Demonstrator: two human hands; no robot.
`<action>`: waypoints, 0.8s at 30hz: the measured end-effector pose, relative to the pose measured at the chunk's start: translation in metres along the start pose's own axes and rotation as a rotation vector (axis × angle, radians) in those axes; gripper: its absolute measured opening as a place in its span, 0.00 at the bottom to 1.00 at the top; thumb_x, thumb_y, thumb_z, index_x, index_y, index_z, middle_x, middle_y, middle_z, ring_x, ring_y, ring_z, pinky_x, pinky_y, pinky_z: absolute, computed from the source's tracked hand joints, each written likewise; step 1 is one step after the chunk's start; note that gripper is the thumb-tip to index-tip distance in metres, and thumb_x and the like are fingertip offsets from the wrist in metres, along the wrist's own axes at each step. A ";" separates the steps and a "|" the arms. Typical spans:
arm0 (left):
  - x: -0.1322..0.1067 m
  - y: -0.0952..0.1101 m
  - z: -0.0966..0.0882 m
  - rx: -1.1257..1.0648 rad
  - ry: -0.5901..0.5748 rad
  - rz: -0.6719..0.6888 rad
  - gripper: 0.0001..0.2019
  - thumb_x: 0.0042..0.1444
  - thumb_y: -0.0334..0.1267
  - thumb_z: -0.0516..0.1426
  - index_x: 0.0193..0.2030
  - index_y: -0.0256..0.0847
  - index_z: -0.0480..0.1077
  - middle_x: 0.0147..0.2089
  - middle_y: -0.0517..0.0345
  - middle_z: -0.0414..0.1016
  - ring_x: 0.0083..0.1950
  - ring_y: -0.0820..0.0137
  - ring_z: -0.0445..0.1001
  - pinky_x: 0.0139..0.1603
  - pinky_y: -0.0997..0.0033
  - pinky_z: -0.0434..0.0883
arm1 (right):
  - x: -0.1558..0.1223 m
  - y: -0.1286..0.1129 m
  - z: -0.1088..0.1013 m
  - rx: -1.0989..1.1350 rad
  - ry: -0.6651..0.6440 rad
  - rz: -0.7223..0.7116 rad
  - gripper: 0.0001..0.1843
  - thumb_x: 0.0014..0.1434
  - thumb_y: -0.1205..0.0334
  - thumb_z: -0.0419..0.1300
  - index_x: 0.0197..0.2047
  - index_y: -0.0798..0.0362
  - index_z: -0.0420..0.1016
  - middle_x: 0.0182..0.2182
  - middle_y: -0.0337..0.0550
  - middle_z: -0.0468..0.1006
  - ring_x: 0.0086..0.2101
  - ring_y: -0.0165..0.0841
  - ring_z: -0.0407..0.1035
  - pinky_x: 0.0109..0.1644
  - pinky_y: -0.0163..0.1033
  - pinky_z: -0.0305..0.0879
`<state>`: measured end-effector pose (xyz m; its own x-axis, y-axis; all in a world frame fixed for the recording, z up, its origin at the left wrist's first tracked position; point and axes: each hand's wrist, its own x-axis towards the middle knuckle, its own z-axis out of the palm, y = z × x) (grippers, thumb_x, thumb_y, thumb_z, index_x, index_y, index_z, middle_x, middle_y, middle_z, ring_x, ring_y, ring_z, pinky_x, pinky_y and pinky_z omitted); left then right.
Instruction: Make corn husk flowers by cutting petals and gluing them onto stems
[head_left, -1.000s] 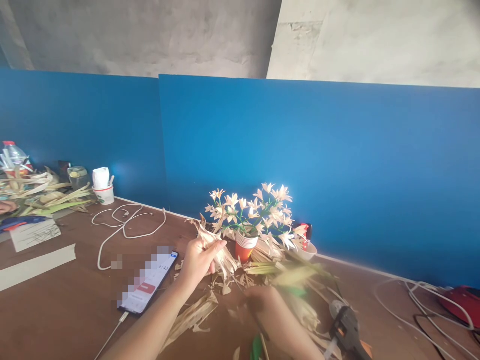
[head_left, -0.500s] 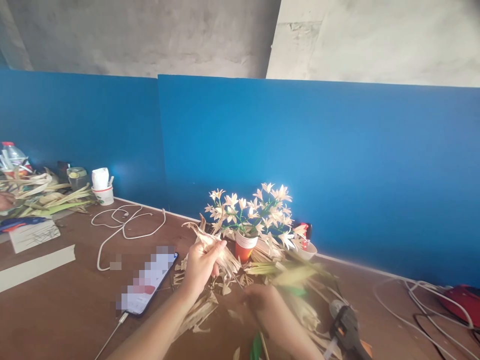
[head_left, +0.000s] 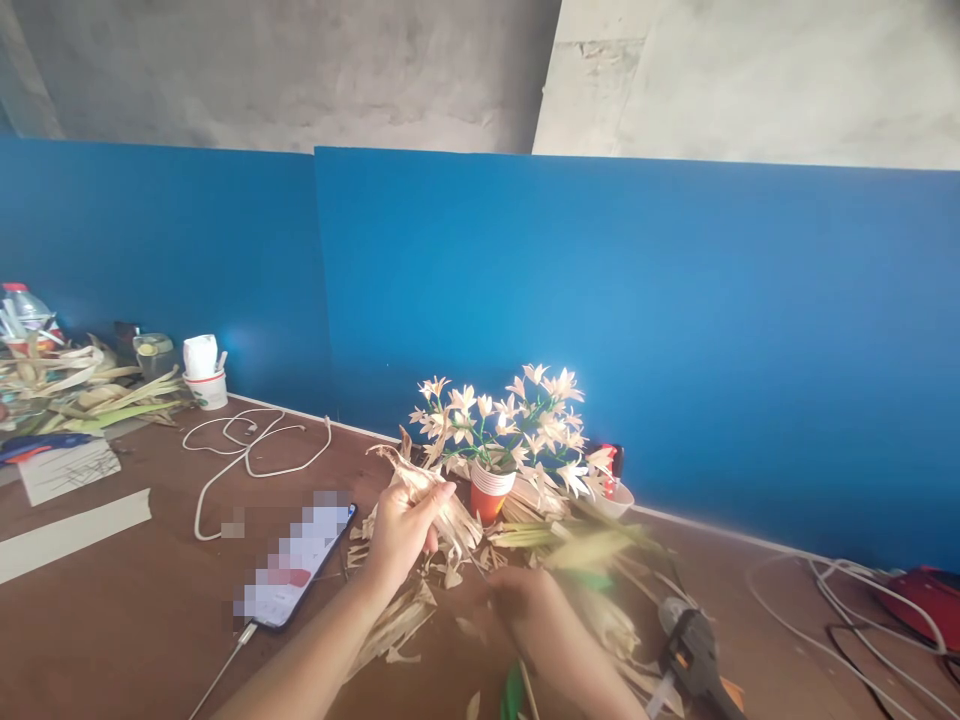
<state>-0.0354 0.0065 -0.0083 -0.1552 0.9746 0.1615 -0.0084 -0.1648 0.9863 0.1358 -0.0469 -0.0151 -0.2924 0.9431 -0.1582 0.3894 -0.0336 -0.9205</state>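
My left hand [head_left: 407, 520] is closed on a dried corn husk [head_left: 451, 522], pinching it with the thumb on top; its papery end sticks up past the knuckles. Low and to the right, my right hand [head_left: 529, 605] is curled and blurred. A thin dark sliver reaches from it toward the husk's lower edge, too smeared to name. Just behind the husk stands a red-and-white stack of paper cups [head_left: 492, 494] with pale husk flowers [head_left: 551, 430] on green stems. Husk scraps [head_left: 397, 622] lie below my left hand.
A glue gun [head_left: 694, 655] lies at right, near green husk strips [head_left: 592, 550]. A charging phone [head_left: 296, 575] is at left, with a white cable [head_left: 247, 455] behind it. More husks [head_left: 112, 395] and a white cup [head_left: 205, 388] stand farther left. A blue partition [head_left: 637, 300] edges the table.
Both of my hands keep almost the same place and hold. At the far left edge, another person's hand has drawn back mostly out of view.
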 end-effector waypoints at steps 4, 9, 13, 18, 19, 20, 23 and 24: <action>-0.002 -0.001 0.001 -0.027 0.025 -0.010 0.17 0.49 0.51 0.61 0.20 0.40 0.66 0.08 0.71 0.56 0.10 0.78 0.57 0.13 0.79 0.56 | 0.001 0.004 0.000 0.006 0.019 -0.039 0.11 0.46 0.66 0.58 0.31 0.60 0.80 0.20 0.37 0.71 0.21 0.25 0.58 0.24 0.29 0.52; -0.005 0.000 0.004 -0.035 0.057 -0.012 0.18 0.50 0.50 0.60 0.19 0.40 0.66 0.07 0.70 0.56 0.10 0.78 0.57 0.14 0.79 0.56 | 0.003 0.008 0.000 0.015 0.020 -0.031 0.10 0.46 0.66 0.58 0.30 0.60 0.79 0.20 0.38 0.73 0.20 0.26 0.60 0.25 0.30 0.56; -0.007 -0.002 0.006 -0.051 0.076 -0.021 0.20 0.50 0.51 0.60 0.17 0.40 0.65 0.08 0.69 0.58 0.11 0.78 0.59 0.16 0.79 0.58 | 0.005 0.010 0.001 -0.019 0.061 -0.016 0.10 0.45 0.65 0.60 0.30 0.60 0.80 0.20 0.39 0.73 0.21 0.27 0.62 0.26 0.31 0.58; -0.008 -0.007 0.008 -0.065 0.092 -0.042 0.21 0.51 0.52 0.60 0.17 0.40 0.64 0.08 0.69 0.58 0.12 0.78 0.60 0.16 0.79 0.58 | 0.006 0.012 0.002 -0.015 0.059 -0.045 0.10 0.45 0.65 0.59 0.30 0.60 0.79 0.20 0.38 0.72 0.22 0.27 0.62 0.28 0.31 0.60; -0.008 -0.007 0.008 -0.067 0.092 -0.041 0.21 0.51 0.52 0.60 0.17 0.40 0.64 0.08 0.69 0.58 0.12 0.78 0.60 0.16 0.79 0.58 | 0.006 0.012 0.002 -0.016 0.057 -0.045 0.10 0.45 0.65 0.59 0.30 0.60 0.79 0.20 0.38 0.72 0.22 0.27 0.62 0.27 0.31 0.60; -0.008 -0.008 0.008 -0.066 0.089 -0.039 0.21 0.51 0.51 0.60 0.17 0.40 0.64 0.08 0.69 0.58 0.12 0.78 0.60 0.16 0.79 0.58 | 0.006 0.012 0.002 -0.016 0.059 -0.038 0.09 0.45 0.65 0.59 0.30 0.60 0.79 0.20 0.38 0.72 0.22 0.27 0.61 0.27 0.30 0.60; -0.009 -0.008 0.008 -0.044 0.080 -0.036 0.21 0.51 0.52 0.60 0.17 0.40 0.64 0.08 0.69 0.59 0.12 0.77 0.61 0.16 0.78 0.58 | 0.006 0.012 0.002 -0.003 0.063 -0.003 0.10 0.45 0.65 0.59 0.30 0.61 0.78 0.20 0.38 0.72 0.21 0.26 0.60 0.25 0.29 0.57; -0.009 -0.008 0.008 -0.036 0.078 -0.037 0.21 0.51 0.51 0.60 0.17 0.40 0.64 0.08 0.69 0.59 0.12 0.77 0.61 0.17 0.78 0.59 | 0.006 0.011 0.002 0.002 0.062 0.010 0.10 0.45 0.65 0.59 0.30 0.61 0.78 0.20 0.38 0.72 0.21 0.26 0.60 0.24 0.29 0.57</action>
<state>-0.0257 0.0002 -0.0174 -0.2303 0.9656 0.1206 -0.0506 -0.1356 0.9895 0.1367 -0.0427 -0.0271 -0.2338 0.9615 -0.1445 0.3898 -0.0434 -0.9199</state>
